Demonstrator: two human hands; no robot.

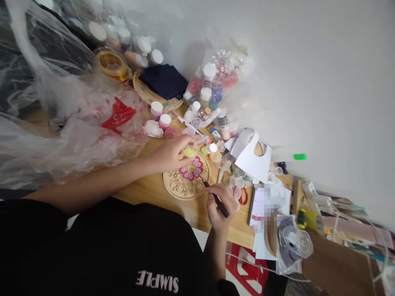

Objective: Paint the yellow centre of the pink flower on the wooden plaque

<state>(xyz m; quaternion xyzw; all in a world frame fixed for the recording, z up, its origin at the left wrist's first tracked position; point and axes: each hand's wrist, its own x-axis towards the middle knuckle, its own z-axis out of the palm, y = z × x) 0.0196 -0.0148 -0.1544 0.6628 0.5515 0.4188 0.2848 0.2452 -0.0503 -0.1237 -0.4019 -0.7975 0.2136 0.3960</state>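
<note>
A round wooden disc (182,187) with gold line work and a pink flower lies on the wooden table (148,191). My right hand (220,205) is closed round a thin dark tool (216,198) whose tip touches the disc beside the flower. My left hand (173,153) rests at the disc's far edge, fingers curled by a small yellow-green piece (189,152); whether they grip it is unclear.
Several small white-capped jars (160,115) and tiny cups (234,181) crowd the table behind and right of the disc. Crumpled clear plastic bags (70,123) cover the left. A bag of beads (216,82), white paper (254,160), red scissors (243,196) and a cardboard box (333,263) lie to the right.
</note>
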